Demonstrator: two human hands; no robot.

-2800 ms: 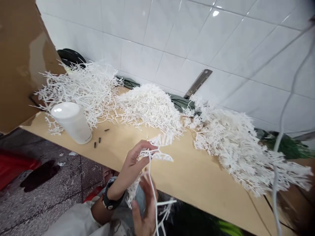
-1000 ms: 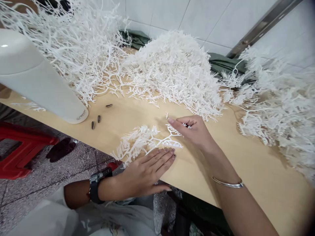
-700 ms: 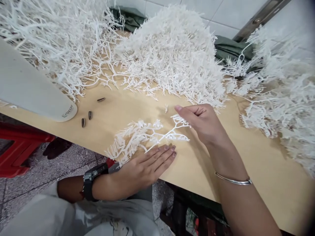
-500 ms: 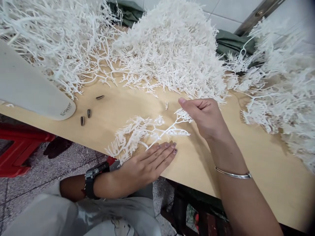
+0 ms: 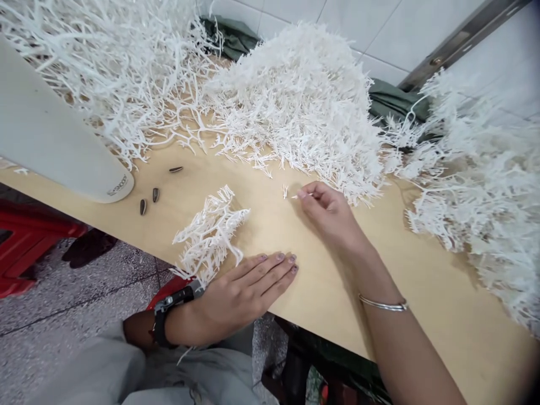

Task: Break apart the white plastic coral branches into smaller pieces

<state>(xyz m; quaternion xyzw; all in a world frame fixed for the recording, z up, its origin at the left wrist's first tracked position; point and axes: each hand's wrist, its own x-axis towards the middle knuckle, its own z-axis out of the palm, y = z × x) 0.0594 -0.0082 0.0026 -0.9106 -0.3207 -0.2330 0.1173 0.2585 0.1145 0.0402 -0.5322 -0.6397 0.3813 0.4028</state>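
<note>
My left hand [image 5: 253, 284] lies flat on the tabletop near its front edge, fingers stretched out together and holding nothing. Just beyond its knuckles sits a branched white plastic-looking sprig [image 5: 211, 230], its bare stem end close to my index finger. My right hand [image 5: 329, 212] is closed in a pinch above the table, thumb and index finger on a thin white sliver [image 5: 296, 196]; most of the piece is hidden by the fingers. Beside those fingertips rests a tiny white forked bit [image 5: 285, 192].
A large heap of feathery white sprigs [image 5: 295, 107] fills the back middle of the wooden table [image 5: 270, 225]. Barer white branches [image 5: 126, 73] pile at the left, more sprigs [image 5: 485, 208] at the right. A pale tumbler [image 5: 63, 129] and several striped seeds [image 5: 156, 195] occupy the left side.
The white branching piece that stretched between my hands is gone from there; a more compact sprig now lies left of it. My right hand has come lower, beside the tiny bit. My left stays flat.
</note>
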